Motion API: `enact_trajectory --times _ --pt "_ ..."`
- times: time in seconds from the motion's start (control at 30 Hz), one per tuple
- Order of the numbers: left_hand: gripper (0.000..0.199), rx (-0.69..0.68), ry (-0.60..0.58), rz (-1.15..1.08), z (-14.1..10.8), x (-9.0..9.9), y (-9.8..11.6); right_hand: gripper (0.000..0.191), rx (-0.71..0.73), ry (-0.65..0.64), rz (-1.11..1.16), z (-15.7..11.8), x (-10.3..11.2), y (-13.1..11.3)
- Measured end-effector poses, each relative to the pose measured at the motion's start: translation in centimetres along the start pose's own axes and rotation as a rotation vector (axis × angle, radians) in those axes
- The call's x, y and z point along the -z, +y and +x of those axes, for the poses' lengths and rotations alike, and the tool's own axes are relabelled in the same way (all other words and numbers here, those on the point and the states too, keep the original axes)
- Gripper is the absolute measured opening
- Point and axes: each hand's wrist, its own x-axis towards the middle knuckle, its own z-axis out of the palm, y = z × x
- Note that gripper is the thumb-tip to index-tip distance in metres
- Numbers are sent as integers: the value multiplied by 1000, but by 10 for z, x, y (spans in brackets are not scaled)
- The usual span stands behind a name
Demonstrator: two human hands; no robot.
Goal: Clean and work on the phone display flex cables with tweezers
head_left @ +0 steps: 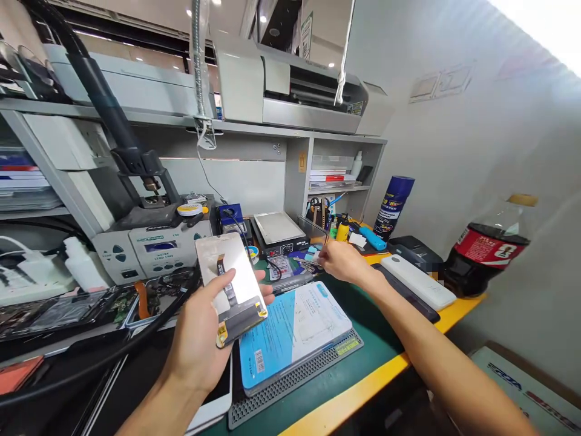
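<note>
My left hand holds a phone screen with its back towards me; the thumb presses near its ribbon cable and the fingers support it from behind. The back is silvery, with a dark band and gold-coloured contacts at the lower end. My right hand reaches to the back of the mat, its fingers pinched together. A thin dark tool sticks up at the fingertips; its lower part is hidden. Beside these fingers lie small metal pieces. Between my hands, a blue-and-white package rests on a grey perforated plate.
A soldering station stands at left, a black cable crossing before it. Behind are a flat heating plate and a shelf. At right stand a spray can, a cola bottle and a white phone-shaped slab near the yellow table edge.
</note>
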Motion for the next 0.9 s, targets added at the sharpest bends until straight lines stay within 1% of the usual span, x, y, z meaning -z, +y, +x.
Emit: enact_trajectory --times 0.13,0.23,0.33,0.47,0.57,0.67,0.8,0.9 --pt "30 -11 -87 -46 -5 2 1 31 15 -106 -45 17 -4 -3" --pt "36 -2 -159 -67 -7 5 2 31 40 -141 -47 20 0 -8" --pt "40 5 -214 -102 -9 5 3 29 57 -131 -24 16 8 -8" --pt "36 -15 -251 -180 -10 4 4 28 61 -82 76 8 22 -1" --pt "36 -29 -266 -235 -11 5 4 26 73 -27 219 3 33 3" --pt "38 -21 -280 -273 -12 5 5 24 119 49 442 -7 43 0" --pt "36 -13 -265 -313 -12 6 4 20 264 136 841 -23 50 -18" --pt "36 -9 -247 -341 -12 5 3 20 322 119 1071 -36 49 -40"
